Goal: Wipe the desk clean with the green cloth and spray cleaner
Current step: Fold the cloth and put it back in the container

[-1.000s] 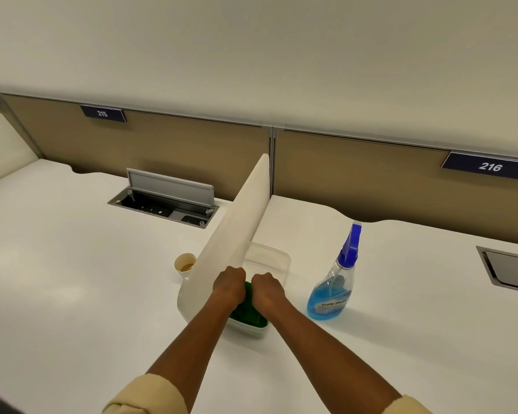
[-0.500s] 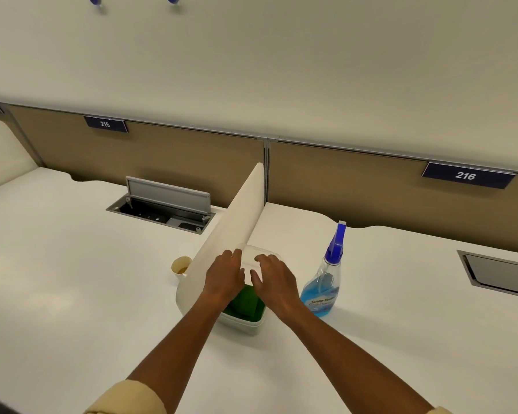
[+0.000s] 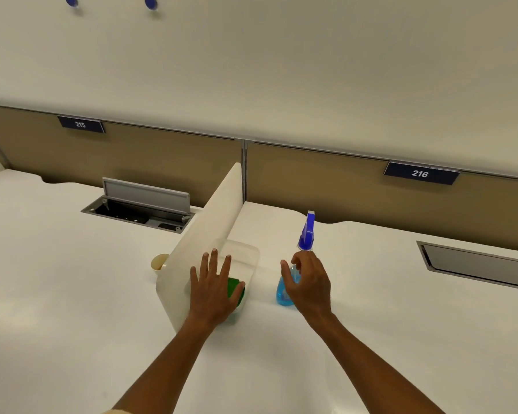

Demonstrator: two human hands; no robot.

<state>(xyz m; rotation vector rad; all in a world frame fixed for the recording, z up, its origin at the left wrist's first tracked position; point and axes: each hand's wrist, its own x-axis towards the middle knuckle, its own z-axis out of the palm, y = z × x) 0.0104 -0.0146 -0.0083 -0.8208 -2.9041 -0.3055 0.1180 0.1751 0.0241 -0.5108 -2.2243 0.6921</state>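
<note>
The green cloth (image 3: 235,289) lies in a clear plastic tub (image 3: 249,254) on the white desk (image 3: 371,309), right beside the low divider. My left hand (image 3: 214,289) hovers flat over the tub with fingers spread, covering most of the cloth. The spray bottle (image 3: 283,295) of blue cleaner, with a blue trigger head, stands just right of the tub. My right hand (image 3: 310,283) is curled beside and in front of the bottle, fingers apart, holding nothing that I can see.
A white divider panel (image 3: 210,234) splits the two desks. A small paper cup (image 3: 159,262) sits left of it. An open cable tray (image 3: 138,209) is at the back left, a closed one (image 3: 476,265) at the right. Tan partitions carry labels 215 and 216.
Both hands have come off the cloth in the tub. My left hand opened flat above it. My right hand moved right to the spray bottle.
</note>
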